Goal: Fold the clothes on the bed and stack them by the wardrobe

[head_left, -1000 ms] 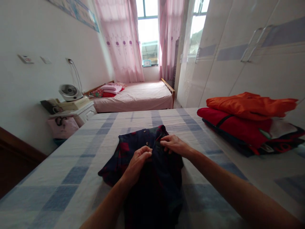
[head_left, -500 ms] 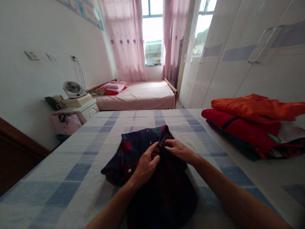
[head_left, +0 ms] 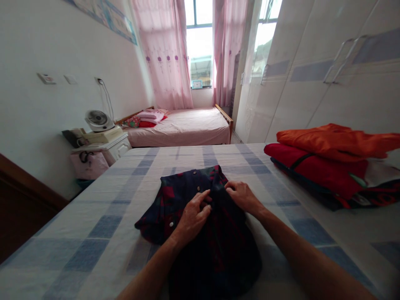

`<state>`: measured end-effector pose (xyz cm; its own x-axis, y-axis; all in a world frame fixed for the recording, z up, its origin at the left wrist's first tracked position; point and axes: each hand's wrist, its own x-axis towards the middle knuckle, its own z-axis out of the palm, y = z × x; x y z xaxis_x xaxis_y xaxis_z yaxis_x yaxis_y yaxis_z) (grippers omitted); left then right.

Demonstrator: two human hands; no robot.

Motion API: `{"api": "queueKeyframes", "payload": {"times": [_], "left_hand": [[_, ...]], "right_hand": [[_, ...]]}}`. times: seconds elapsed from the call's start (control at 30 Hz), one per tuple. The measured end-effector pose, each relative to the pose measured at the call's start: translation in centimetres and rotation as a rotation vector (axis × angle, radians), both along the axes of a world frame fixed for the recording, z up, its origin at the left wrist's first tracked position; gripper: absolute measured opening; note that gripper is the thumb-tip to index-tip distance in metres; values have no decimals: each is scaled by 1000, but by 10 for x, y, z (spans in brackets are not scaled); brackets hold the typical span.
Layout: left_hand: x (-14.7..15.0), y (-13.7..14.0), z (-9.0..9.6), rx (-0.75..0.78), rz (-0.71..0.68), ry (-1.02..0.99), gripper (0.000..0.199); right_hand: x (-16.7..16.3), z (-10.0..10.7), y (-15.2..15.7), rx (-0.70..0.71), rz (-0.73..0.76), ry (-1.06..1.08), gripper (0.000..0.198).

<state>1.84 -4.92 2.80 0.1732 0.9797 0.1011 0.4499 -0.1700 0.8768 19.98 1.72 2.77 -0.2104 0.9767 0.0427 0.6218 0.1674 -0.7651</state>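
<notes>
A dark navy, red and green plaid shirt (head_left: 215, 258) with small buttons down its front lies on the bed in front of me, its sides drawn in. My left hand (head_left: 193, 212) rests over the middle of the front, fingers bent and closed on the cloth beside the button strip. To its right, my right hand (head_left: 242, 196) pinches the shirt's right side between thumb and fingers. The cloth under both hands is partly hidden, and the shirt's lower part is in deep shadow.
The bed has a blue and white checked sheet (head_left: 93, 250). On the right is a stack of clothes with an orange garment (head_left: 331, 141) over a red one (head_left: 318, 166). Beyond stand a pink bed (head_left: 193, 125), a nightstand with a fan (head_left: 99, 120), and a white wardrobe (head_left: 312, 96).
My right hand has moved right along the shirt, away from my left hand, and the cloth between them is flatter. My left hand stays near the middle, slightly lower.
</notes>
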Motion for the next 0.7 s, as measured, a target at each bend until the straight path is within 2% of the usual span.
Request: {"api": "queueKeyframes", "payload": {"times": [0.07, 0.2, 0.27, 0.4, 0.47, 0.57, 0.7], "left_hand": [[0, 0, -1, 0, 2, -10, 48], [1, 1, -4, 31, 5, -4, 45], [2, 0, -5, 58, 8, 18, 44], [3, -2, -3, 114, 27, 93, 42], [5, -1, 2, 197, 60, 180, 39], [12, 4, 4, 352, 48, 438, 41], [23, 12, -8, 375, -22, 705, 52]], "right_hand": [[8, -1, 3, -94, 17, 28, 24], [10, -1, 0, -257, 174, 238, 38], [8, -1, -4, -308, 228, 332, 44], [7, -3, -6, -369, 231, 492, 49], [8, -5, -5, -385, 231, 563, 50], [8, -5, -5, -391, 261, 566, 49], [5, -6, -6, -359, 216, 581, 46]]}}
